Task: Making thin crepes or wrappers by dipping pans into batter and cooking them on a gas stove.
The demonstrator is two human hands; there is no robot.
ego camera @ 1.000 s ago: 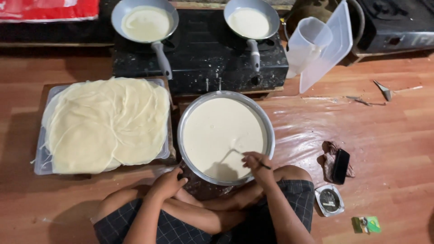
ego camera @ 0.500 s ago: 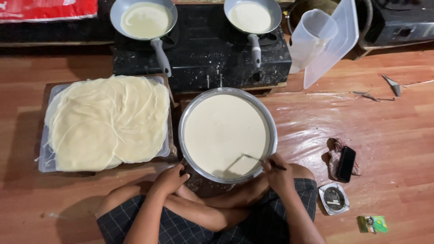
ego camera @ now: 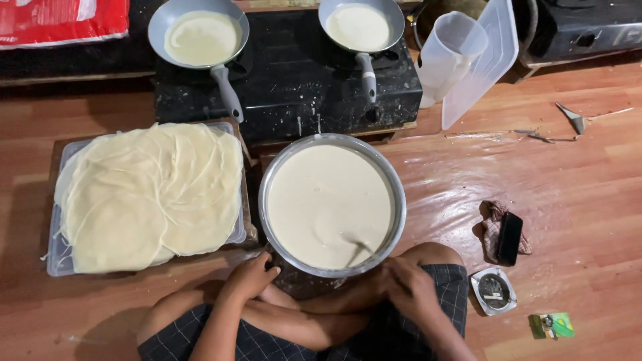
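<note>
Wide steel bowl (ego camera: pixel 262 200) on the floor just ahead of the crossed legs, filled nearly to the rim with pale batter (ego camera: pixel 321 194); near its front edge, a thin ladle handle (ego camera: pixel 355 251) slanting out of the batter, gripped by nobody. Judged as a pause between pours: thin rounds already spread in the left pan (ego camera: pixel 198 37) and the right pan (ego camera: pixel 361 27) on the black stove (ego camera: pixel 294 83) just behind the bowl, with nothing lifted. Calls next for a short forward reach to the ladle handle, a level scoop, and a carry over the bowl's far rim without dripping on the stove. Left hand (ego camera: pixel 251 275) low at the bowl's near-left edge, fingers loosely curled, resting on the leg and gripping nothing. Right hand (ego camera: pixel 408 287) on the right knee just beside the bowl's near-right edge, back upward, fingers bent over the knee; impossible to tell whether anything lies under the palm. Both hands well apart, forearms drawn in close to the body. To the left of the bowl, a clear tray (ego camera: pixel 57 261) heaped with a stack of thin cooked sheets (ego camera: pixel 150 194). To the right on the wooden floor (ego camera: pixel 588 180), a dark phone (ego camera: pixel 509 237) on a crumpled cloth (ego camera: pixel 491 212); beyond the stove, a clear jug (ego camera: pixel 445 57).
</note>
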